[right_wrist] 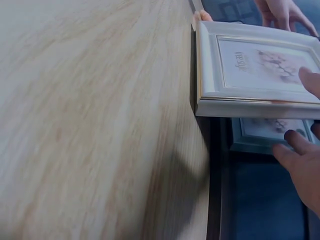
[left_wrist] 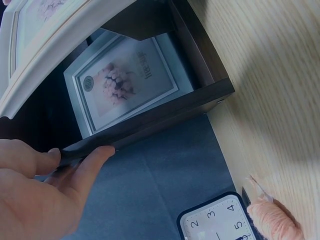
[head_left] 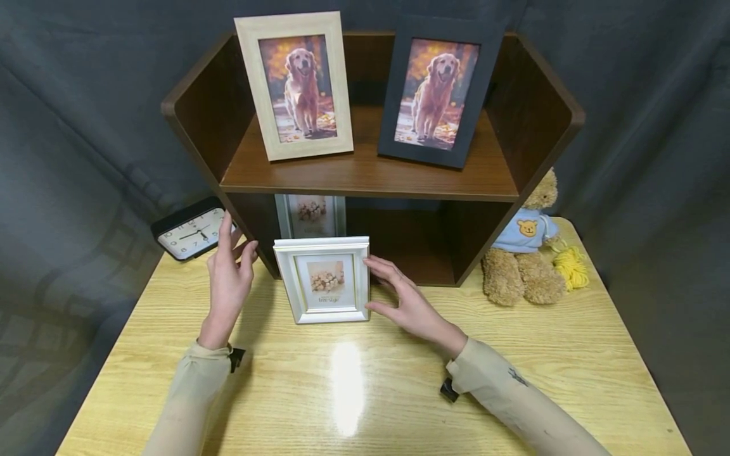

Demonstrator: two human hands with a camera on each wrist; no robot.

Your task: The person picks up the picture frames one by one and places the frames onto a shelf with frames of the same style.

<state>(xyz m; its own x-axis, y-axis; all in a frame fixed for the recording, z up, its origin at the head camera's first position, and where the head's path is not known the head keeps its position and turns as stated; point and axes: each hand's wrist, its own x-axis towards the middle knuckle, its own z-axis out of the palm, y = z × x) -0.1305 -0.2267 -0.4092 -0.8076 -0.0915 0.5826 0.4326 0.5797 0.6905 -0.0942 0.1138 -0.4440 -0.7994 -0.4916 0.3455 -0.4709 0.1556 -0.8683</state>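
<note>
A white picture frame (head_left: pixel 287 278) with a flower print stands upright in front of the shelf's lower compartment. My right hand (head_left: pixel 413 310) is at its right edge, fingers spread. In the right wrist view the thumb (right_wrist: pixel 311 82) overlaps the frame's face, while the fingers (right_wrist: pixel 295 152) reach behind it with a gap. My left hand (head_left: pixel 228 275) is beside the brown shelf's left side panel (left_wrist: pixel 165 114). Its thumb and index fingertip are right at the panel's front edge, loosely extended. Behind the white frame, a grey-blue frame (left_wrist: pixel 80 95) with a similar print stands inside the lower compartment.
On the upper board stand a cream frame (head_left: pixel 346 120) and a dark frame (head_left: pixel 390 126) with dog pictures. A black-rimmed clock (head_left: pixel 182 244) sits left of the shelf, near peach yarn (left_wrist: pixel 274 220). A teddy bear (head_left: pixel 504 278) and yellow yarn (head_left: pixel 570 269) are at the right.
</note>
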